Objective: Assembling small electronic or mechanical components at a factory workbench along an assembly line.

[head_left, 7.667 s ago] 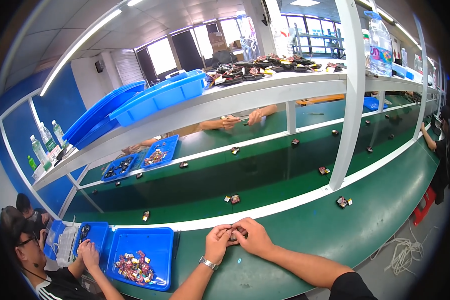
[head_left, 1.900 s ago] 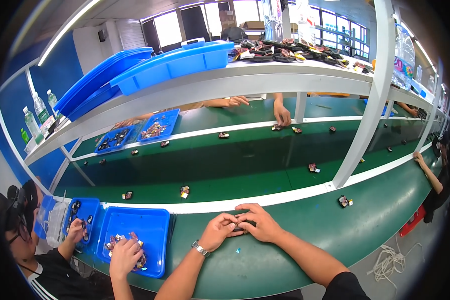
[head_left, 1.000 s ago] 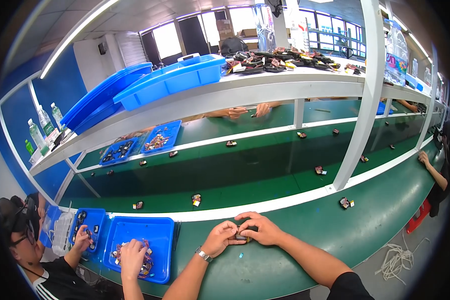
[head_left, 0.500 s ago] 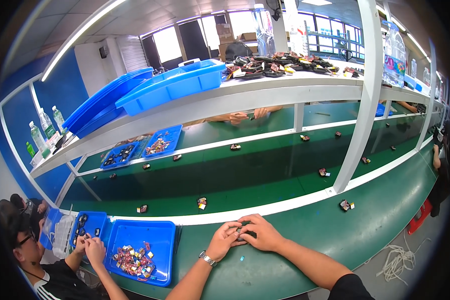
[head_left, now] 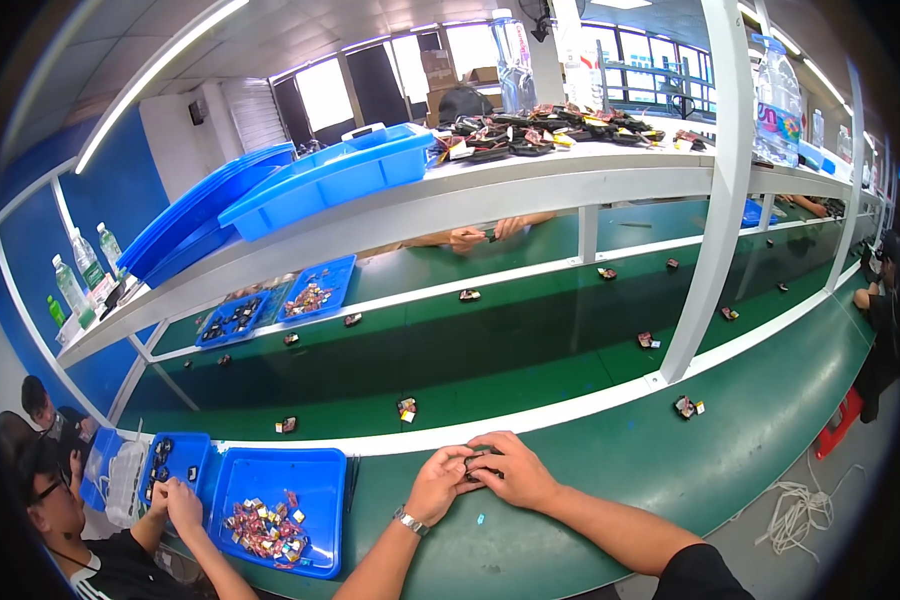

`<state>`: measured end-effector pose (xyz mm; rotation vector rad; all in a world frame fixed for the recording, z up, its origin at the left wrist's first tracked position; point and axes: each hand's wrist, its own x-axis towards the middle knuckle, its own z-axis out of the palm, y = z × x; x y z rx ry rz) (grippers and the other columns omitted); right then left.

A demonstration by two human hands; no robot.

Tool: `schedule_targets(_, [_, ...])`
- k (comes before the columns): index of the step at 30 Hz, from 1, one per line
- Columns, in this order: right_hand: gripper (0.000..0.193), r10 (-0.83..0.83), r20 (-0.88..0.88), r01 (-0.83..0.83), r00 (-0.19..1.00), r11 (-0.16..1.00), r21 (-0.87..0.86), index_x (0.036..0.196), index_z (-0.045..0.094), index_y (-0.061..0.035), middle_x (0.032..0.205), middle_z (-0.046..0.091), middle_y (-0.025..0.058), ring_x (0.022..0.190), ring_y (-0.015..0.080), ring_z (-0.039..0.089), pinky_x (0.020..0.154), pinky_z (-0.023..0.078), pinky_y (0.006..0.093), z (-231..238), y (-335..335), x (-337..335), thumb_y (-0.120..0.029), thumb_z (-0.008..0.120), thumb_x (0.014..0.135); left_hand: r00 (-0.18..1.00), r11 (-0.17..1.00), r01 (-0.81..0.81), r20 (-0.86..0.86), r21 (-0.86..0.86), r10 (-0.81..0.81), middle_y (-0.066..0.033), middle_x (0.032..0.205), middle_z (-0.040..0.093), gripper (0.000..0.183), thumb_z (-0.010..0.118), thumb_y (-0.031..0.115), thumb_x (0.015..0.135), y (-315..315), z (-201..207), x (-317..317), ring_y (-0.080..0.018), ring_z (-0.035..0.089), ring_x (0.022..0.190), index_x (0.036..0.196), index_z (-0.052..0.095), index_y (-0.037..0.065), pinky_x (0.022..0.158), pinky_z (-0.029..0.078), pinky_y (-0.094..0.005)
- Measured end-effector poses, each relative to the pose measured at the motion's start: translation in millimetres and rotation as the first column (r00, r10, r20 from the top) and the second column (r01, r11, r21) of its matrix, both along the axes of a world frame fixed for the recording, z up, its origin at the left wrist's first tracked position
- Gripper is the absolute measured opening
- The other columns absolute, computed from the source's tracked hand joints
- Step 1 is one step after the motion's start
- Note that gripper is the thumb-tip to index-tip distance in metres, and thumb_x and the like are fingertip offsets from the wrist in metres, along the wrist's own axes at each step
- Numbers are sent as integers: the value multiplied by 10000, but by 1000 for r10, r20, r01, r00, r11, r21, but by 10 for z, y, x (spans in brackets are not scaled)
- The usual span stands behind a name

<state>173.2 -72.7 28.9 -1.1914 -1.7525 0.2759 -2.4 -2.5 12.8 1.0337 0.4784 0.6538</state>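
Observation:
My left hand (head_left: 438, 487) and my right hand (head_left: 515, 472) meet over the green worktop, fingers bent and closed around a small dark part (head_left: 483, 470). Most of this part is hidden by the fingers, so its exact kind cannot be made out. A metal-banded watch (head_left: 410, 520) circles my left wrist. Just below the hands, a tiny light-blue scrap (head_left: 481, 519) lies on the worktop. Left of my left forearm stands a blue tray (head_left: 341, 500) holding a heap of small parts (head_left: 266, 530) with reddish, white and yellow bits.
At the left, a co-worker (head_left: 45, 500) handles something beside another blue tray (head_left: 198, 440). Small assemblies (head_left: 407, 409) sit spaced along the green belt (head_left: 530, 385) beyond a white rail. One assembly (head_left: 687, 407) rests on the worktop at right. A white post (head_left: 715, 230) and shelf (head_left: 610, 182) rise ahead.
The view has shifted slightly, and the assemblies on the near belt have moved a little to the right relative to the rail. My hands remain together around the dark part, with the fingers slightly rearranged.

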Motion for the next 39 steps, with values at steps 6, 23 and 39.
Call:
schedule_targets(6, [134,-64,-42,61,997,996,-67,942,719,-75,1180,603,58,1135,253,533,911,496,362,-54,-29,-66,-100,695,812,1000,1000,-5,-9,-6,5,-139,1156,615,220,458,45,987,6,-25,-14,-239,610,1082,1207,470,45,954,513,-436])
schedule_targets(23, [186,-105,-62,101,993,993,-57,981,730,-96,1232,594,56,1174,274,509,961,466,379,-94,-20,-137,-82,710,797,999,999,-39,38,22,38,-153,1269,569,167,429,40,1001,2,-58,-12,-209,597,1109,1164,466,40,933,524,-367])
schedule_targets(39, [200,-35,-136,26,990,998,-64,1003,688,-82,1265,561,78,1189,296,491,988,443,392,-69,-26,-132,-67,660,805,996,997,-72,54,20,71,-170,1299,550,187,472,68,993,8,-77,-41,-240,578,1138,1179,467,49,954,501,-408])
